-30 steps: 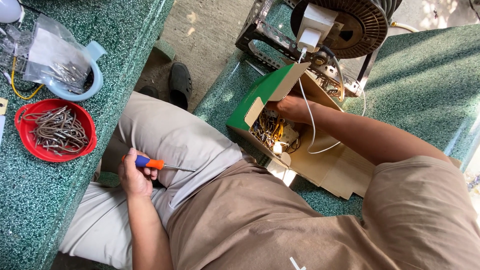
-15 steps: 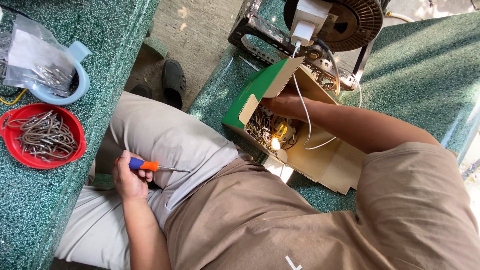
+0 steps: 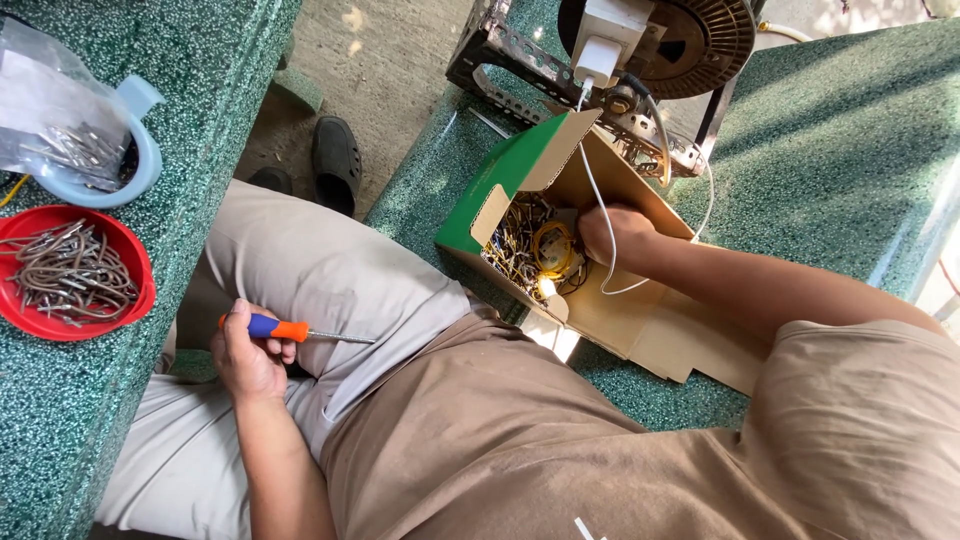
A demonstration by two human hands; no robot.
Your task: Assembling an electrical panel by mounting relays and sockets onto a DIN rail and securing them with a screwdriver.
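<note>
Single view, head-mounted, looking steeply down over the wearer's own torso and lap. Near range: shirt fills lower right of frame, trousers the centre. Left hand (image 3: pixel 248 352) sits lower left, right hand (image 3: pixel 612 232) upper centre, inside a cardboard box (image 3: pixel 520 175). Green speckled bench (image 3: pixel 850 150) occupies upper right; a matching green counter (image 3: pixel 200 90) runs down the left edge. No second view shares the scene.

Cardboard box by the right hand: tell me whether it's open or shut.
Open. The cardboard box has its flaps folded up and outward, and the right hand reaches inside among small metal parts.
</note>
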